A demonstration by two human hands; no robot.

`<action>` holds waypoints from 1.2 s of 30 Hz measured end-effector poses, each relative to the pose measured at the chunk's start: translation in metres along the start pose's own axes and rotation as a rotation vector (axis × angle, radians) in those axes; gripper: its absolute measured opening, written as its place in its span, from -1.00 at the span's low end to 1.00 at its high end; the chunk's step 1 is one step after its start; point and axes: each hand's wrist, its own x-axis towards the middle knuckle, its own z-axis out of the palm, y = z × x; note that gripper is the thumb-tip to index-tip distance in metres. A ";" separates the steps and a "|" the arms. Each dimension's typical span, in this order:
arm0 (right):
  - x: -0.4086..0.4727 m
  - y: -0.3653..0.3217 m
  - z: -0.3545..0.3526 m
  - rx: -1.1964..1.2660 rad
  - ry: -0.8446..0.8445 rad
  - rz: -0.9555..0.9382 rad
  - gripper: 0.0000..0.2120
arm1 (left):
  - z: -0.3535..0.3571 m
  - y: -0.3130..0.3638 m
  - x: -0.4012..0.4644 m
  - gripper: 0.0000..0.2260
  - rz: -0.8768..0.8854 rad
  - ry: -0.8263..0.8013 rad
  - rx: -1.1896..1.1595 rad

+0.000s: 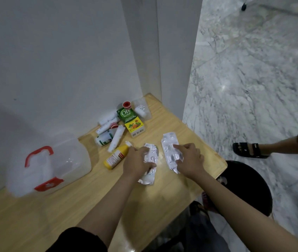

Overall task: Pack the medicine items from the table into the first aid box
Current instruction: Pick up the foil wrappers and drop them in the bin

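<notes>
2 crinkled silver blister strips (pixel 170 151) lie on the table (pixel 57 206); left hand (pixel 137 160) fingers grip one; right hand (pixel 190 160) fingers press the other.

The left hand (pixel 138 160) hides part of one foil blister strip (pixel 150 160).

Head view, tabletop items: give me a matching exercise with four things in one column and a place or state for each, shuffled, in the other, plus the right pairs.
Things:
1. yellow bottle
2. green carton
3. first aid box
4. right-hand blister strip

Places or states:
A. at the table's left, red handle showing
B. pinned flat under the right hand's fingers
C. lying on its side just left of the left hand
D. lying flat near the wall corner, among white tubes

Pairs: 1-C, 2-D, 3-A, 4-B
</notes>
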 end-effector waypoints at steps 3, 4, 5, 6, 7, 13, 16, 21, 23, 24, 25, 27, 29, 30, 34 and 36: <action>-0.010 0.001 0.001 0.154 -0.010 0.030 -0.42 | 0.006 -0.004 -0.008 -0.39 -0.023 0.031 -0.118; -0.012 0.002 0.001 0.206 -0.015 0.035 -0.41 | 0.007 -0.004 -0.010 -0.39 -0.026 0.040 -0.152; -0.014 0.002 0.001 0.249 -0.020 0.036 -0.41 | 0.009 -0.005 -0.012 -0.38 -0.023 0.051 -0.178; -0.014 0.003 0.002 0.276 -0.023 0.033 -0.41 | 0.010 -0.005 -0.014 -0.38 -0.022 0.061 -0.195; -0.015 0.004 0.001 0.291 -0.025 0.030 -0.41 | 0.011 -0.005 -0.016 -0.37 -0.021 0.071 -0.211; -0.024 0.015 -0.003 0.408 -0.009 -0.006 -0.49 | 0.015 0.000 -0.017 -0.48 0.000 0.045 -0.314; -0.028 0.032 -0.016 0.482 0.041 0.005 -0.47 | 0.019 0.013 -0.017 -0.55 0.016 -0.009 -0.370; -0.045 0.078 -0.049 0.713 0.182 0.127 -0.47 | 0.033 0.064 -0.011 -0.59 0.121 -0.090 -0.423; -0.051 0.105 -0.064 0.777 0.247 0.189 -0.44 | 0.046 0.094 -0.006 -0.58 0.183 -0.132 -0.409; -0.054 0.119 -0.072 0.783 0.282 0.228 -0.43 | 0.053 0.111 -0.004 -0.57 0.216 -0.154 -0.395; -0.056 0.135 -0.078 0.776 0.312 0.270 -0.43 | 0.061 0.129 -0.002 -0.55 0.255 -0.176 -0.385; -0.061 0.164 -0.089 0.773 0.349 0.353 -0.43 | 0.081 0.165 0.002 -0.53 0.339 -0.225 -0.340; -0.065 0.194 -0.096 0.766 0.362 0.438 -0.44 | 0.106 0.198 0.006 -0.53 0.404 -0.288 -0.283; -0.067 0.209 -0.097 0.759 0.365 0.484 -0.43 | 0.120 0.214 0.007 -0.53 0.416 -0.324 -0.257; -0.066 0.259 -0.095 0.733 0.351 0.642 -0.42 | 0.185 0.255 0.017 -0.53 0.422 -0.459 -0.088; -0.063 0.280 -0.090 0.704 0.298 0.681 -0.45 | 0.217 0.266 0.023 -0.53 0.383 -0.524 -0.012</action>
